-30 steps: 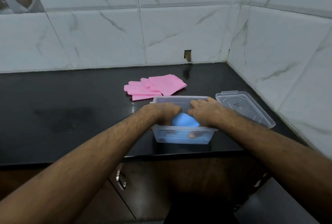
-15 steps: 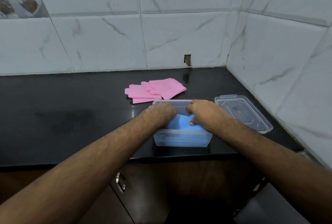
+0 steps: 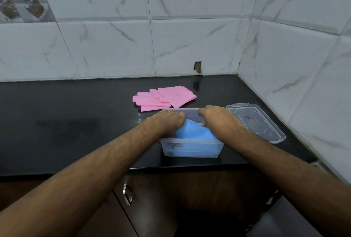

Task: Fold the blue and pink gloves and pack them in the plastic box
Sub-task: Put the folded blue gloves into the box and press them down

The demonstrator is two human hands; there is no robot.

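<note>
Black counter by tiled walls: your left hand and right hand, fingers curled, press blue gloves into the box; pink gloves lie behind, lid beside.

A home kitchen corner is indicated by the polished black stone counter, the marble-patterned wall tiles rising behind and beside it, and the dark wooden cabinet door with a metal handle fitted underneath.
</note>
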